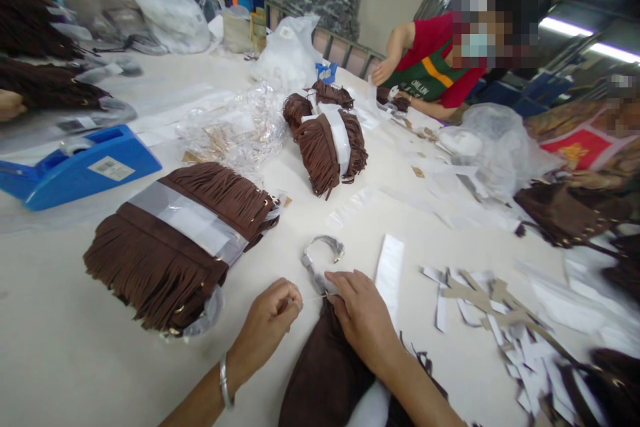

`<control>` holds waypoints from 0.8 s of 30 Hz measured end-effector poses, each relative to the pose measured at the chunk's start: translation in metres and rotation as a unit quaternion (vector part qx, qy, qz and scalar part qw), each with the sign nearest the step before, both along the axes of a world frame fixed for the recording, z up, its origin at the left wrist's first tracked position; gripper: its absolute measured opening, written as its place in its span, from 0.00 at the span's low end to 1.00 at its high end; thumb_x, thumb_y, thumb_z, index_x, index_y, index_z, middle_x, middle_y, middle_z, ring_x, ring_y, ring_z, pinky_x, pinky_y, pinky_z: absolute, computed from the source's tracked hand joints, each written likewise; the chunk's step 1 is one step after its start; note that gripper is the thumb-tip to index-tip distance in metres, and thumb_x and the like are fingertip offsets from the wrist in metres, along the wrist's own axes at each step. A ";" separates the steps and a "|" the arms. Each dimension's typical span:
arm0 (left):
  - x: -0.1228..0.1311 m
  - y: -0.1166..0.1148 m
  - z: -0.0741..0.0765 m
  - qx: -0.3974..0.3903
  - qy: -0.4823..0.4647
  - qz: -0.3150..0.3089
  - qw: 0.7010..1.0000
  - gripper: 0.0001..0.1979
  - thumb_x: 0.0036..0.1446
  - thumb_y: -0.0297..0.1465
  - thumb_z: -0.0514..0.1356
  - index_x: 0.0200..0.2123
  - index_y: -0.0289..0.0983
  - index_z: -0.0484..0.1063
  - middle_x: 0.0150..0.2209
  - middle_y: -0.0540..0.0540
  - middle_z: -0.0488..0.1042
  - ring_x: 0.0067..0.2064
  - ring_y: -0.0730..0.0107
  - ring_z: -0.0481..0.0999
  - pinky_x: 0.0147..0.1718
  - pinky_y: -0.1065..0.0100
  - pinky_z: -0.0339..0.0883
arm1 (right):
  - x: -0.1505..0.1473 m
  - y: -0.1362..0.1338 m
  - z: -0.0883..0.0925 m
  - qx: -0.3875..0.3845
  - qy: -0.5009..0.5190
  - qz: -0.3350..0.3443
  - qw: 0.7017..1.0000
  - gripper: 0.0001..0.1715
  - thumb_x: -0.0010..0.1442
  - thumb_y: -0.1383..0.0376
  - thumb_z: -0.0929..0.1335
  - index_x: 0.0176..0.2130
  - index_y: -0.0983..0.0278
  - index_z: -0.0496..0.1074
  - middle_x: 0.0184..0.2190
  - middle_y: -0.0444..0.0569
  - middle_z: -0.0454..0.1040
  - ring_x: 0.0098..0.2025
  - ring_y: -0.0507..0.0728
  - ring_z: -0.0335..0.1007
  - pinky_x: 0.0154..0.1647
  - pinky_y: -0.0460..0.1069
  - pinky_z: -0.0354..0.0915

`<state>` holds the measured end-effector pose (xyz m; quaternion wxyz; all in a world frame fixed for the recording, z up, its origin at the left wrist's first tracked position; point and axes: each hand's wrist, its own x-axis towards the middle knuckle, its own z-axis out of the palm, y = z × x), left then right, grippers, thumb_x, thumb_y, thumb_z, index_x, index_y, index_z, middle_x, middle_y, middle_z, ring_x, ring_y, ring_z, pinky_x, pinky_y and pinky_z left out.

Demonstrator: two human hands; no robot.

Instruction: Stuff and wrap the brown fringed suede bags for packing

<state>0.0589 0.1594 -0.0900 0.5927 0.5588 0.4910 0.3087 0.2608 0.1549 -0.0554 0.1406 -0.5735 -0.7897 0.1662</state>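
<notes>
In the lower middle lies a dark brown bag [320,363], its metal fitting joined to a strap wrapped in clear grey plastic [313,270] that curls away on the table. My right hand [363,313] grips the strap where it meets the bag, fingers pressed together. Just left of it, my left hand [277,307] is closed in a pinch on a thin pale thread, which stretches across to that fitting. Further left rests a fringed brown bag [150,253] with a clear-and-white band around it. Another banded fringed bag [320,153] sits beyond my hands.
A blue tape dispenser [100,170] stands at the left. Crumpled clear plastic [245,127] lies mid-table. White and tan paper strips [500,313] are scattered on the right, near a long white strip [390,267]. A co-worker in a green apron [435,73] handles a brown item across the table.
</notes>
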 end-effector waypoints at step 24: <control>0.053 0.014 -0.004 -0.041 -0.125 0.040 0.990 0.11 0.56 0.37 0.62 0.29 0.35 0.72 0.21 0.52 0.69 0.23 0.75 0.67 0.25 0.73 0.59 | 0.008 0.007 0.005 -0.154 0.334 -0.203 0.907 0.10 0.59 0.60 0.67 0.30 0.63 0.73 0.25 0.41 0.72 0.30 0.53 0.65 0.32 0.46 0.59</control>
